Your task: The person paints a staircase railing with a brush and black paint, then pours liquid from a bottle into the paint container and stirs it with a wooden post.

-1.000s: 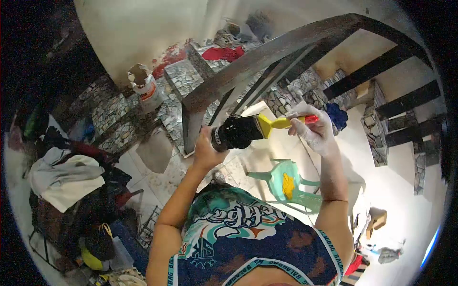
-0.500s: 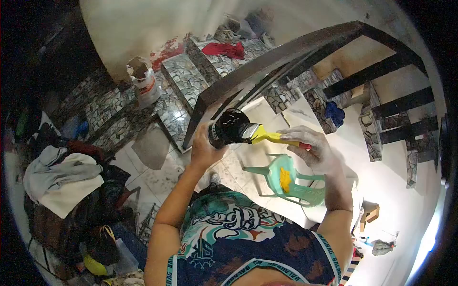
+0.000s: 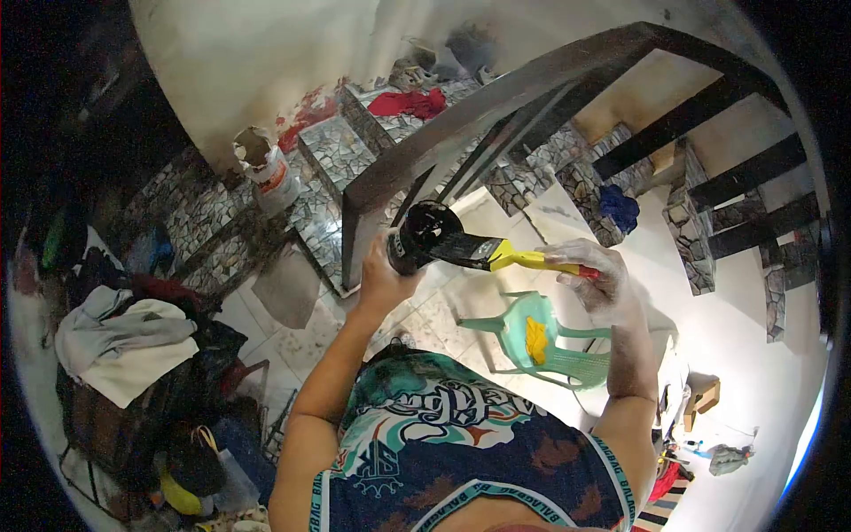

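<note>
My left hand (image 3: pixel 383 279) is wrapped round a small dark can (image 3: pixel 406 254), whose open top shows black, glossy paint inside. A paintbrush (image 3: pixel 523 258) with a yellow handle and red end is gripped in the fingers of my right hand (image 3: pixel 605 277), which looks whitish with dust. The brush lies nearly level, its dark, wet-looking bristles at the can's rim. Just beyond the can runs a dark stair railing (image 3: pixel 496 115).
A green plastic chair (image 3: pixel 576 362) with a yellow cloth (image 3: pixel 535 340) stands below my right hand. Stone-patterned steps (image 3: pixel 341 146) hold a red cloth (image 3: pixel 408 104) and a torn white bucket (image 3: pixel 273 182). Clothes (image 3: pixel 133 341) are piled at left.
The brush has shifted right with my right hand, showing more of its dark bristles at the can's rim. My left hand still holds the can; the view has tilted slightly.
</note>
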Demonstrator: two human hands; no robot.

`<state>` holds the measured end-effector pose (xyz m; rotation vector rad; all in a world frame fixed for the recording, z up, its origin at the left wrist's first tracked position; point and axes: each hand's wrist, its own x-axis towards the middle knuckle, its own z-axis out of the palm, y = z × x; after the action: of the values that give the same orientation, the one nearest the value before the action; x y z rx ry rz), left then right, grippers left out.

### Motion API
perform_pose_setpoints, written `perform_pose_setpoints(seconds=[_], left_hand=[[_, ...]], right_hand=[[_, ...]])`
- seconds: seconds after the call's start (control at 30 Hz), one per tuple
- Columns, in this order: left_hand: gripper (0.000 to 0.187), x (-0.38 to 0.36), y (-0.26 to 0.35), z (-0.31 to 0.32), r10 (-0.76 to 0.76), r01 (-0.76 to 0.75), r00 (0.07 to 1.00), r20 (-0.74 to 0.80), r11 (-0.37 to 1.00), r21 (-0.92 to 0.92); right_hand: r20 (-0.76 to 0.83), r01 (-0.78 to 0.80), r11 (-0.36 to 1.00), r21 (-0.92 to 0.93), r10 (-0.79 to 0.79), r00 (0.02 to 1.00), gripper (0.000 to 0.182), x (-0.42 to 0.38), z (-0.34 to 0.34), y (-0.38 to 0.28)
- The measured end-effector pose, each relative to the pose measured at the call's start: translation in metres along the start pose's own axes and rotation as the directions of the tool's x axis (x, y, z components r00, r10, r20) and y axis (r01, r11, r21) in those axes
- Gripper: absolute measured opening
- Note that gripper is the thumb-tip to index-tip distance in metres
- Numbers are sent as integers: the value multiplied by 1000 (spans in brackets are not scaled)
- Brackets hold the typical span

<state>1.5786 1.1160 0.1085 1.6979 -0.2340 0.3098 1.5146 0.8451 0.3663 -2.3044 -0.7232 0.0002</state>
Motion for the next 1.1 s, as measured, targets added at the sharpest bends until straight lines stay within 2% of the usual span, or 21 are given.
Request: perform_pose_setpoints(seconds=[0.13, 0.23, 0.33, 0.37, 0.4, 0.5, 0.6, 0.8, 0.9, 1.1], left_hand=[[60, 5, 1, 17, -2, 2, 1000, 20, 1000, 16], [59, 6, 5, 27, 26, -27, 999, 38, 1000, 12], [59, 9, 8, 38, 88, -88, 993, 76, 996, 4], [60, 10, 7, 42, 118, -119, 990, 82, 993, -5], [60, 10, 6, 46, 148, -148, 985, 89, 989, -14], [62, 11, 11, 54, 114, -108, 982, 150, 993, -50], [62, 15, 15, 57, 145, -131, 979, 141, 986, -105], [61, 22, 22, 55, 224, -220, 969, 101, 974, -44], [61, 24, 8, 58, 181, -174, 979, 99, 982, -71], [63, 28, 7, 60, 204, -197, 975, 88, 977, -79]], right_hand=[[-43, -10, 1000, 13, 11, 999, 29, -9, -14, 2], [-153, 18, 1000, 25, -14, 988, 26, -18, -20, 21], [-281, -127, 926, 356, 235, 930, 25, -17, -19, 34], [-338, -106, 938, 331, 222, 915, 24, -12, -19, 39], [-334, -131, 918, 375, 265, 904, 24, -9, -21, 45], [-328, -183, 858, 480, 369, 870, 23, 2, -22, 59], [-284, -229, 794, 563, 446, 849, 24, 7, -20, 69], [-311, -243, 786, 568, 478, 822, 26, 8, -25, 77], [-331, -248, 808, 535, 471, 818, 26, 8, -33, 70], [-393, -246, 822, 514, 481, 784, 22, 6, -40, 70]])
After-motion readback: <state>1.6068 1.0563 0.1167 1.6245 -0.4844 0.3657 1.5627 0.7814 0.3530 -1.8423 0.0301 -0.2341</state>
